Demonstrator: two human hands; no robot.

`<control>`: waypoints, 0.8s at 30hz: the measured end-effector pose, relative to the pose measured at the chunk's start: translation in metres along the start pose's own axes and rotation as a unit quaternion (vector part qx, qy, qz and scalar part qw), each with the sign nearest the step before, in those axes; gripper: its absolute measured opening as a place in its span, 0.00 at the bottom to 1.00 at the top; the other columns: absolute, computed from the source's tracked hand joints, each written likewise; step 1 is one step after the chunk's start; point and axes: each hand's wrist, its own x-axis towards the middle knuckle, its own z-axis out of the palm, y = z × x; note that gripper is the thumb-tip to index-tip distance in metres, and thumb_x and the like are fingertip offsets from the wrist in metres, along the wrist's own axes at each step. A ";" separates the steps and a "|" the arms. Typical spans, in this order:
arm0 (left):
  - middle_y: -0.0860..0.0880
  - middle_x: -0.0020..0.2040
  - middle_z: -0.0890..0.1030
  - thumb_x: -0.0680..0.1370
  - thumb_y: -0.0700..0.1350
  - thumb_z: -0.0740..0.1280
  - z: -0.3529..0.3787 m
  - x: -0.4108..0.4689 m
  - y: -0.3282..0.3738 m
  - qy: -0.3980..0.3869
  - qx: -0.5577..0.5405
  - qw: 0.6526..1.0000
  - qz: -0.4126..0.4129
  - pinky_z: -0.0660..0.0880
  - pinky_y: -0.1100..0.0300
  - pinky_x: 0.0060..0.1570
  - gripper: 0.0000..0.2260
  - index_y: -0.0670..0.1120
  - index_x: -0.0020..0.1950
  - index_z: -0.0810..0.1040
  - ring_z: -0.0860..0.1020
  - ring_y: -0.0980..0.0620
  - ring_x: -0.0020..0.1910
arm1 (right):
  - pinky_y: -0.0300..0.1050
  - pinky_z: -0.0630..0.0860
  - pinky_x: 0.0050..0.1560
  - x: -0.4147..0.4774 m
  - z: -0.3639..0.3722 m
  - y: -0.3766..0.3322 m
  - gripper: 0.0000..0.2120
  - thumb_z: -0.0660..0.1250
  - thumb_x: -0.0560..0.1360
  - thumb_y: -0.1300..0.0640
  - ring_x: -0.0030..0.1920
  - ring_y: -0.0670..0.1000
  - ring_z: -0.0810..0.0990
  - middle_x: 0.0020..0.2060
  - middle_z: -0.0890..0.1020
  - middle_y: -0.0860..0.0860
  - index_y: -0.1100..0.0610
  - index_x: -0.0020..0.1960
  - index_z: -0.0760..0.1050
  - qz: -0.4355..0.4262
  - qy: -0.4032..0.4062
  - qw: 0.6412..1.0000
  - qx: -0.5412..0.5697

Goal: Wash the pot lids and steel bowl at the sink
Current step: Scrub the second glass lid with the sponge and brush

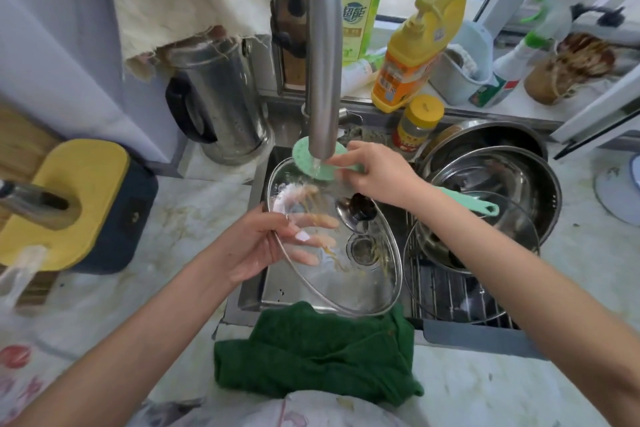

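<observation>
Green cloth (313, 352) hangs over the sink's near edge, closest to the lens. Just past it, the left hand (263, 246) comes in from 7 o'clock, forearm angled up toward the basin, and pinches the rim of a glass lid (346, 288): thumb on top, fingers spread beneath and visible through the glass. That lid is tilted over the sink (249, 291), its black knob (362, 206) toward 12 o'clock, with bits of food stuck on its surface.

From 4 o'clock the right arm crosses the drying rack (450, 295); the right hand (374, 172) is bent at the wrist and closed around a mint brush (313, 161), whose round head sits under the tap (323, 55), where water runs onto it. The brush's handle sticks out behind the wrist toward 3 o'clock.

At 3 o'clock of the sink, a second glass lid (485, 253) leans on the rack over steel bowls (540, 184). At 10 o'clock stands a steel kettle (225, 104); a yellow-topped block (79, 204) sits at 9 o'clock. Detergent bottles (412, 55) line the sill at 1 o'clock, with a small jar (417, 123) below them.
</observation>
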 end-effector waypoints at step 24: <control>0.37 0.58 0.81 0.67 0.33 0.63 -0.002 0.010 -0.025 0.081 0.026 0.995 0.045 0.82 0.51 0.40 0.33 0.46 0.72 0.65 0.81 0.34 0.54 | 0.48 0.72 0.42 -0.003 0.046 -0.030 0.21 0.60 0.78 0.53 0.44 0.51 0.76 0.43 0.73 0.49 0.34 0.67 0.69 0.081 0.086 0.992 -0.045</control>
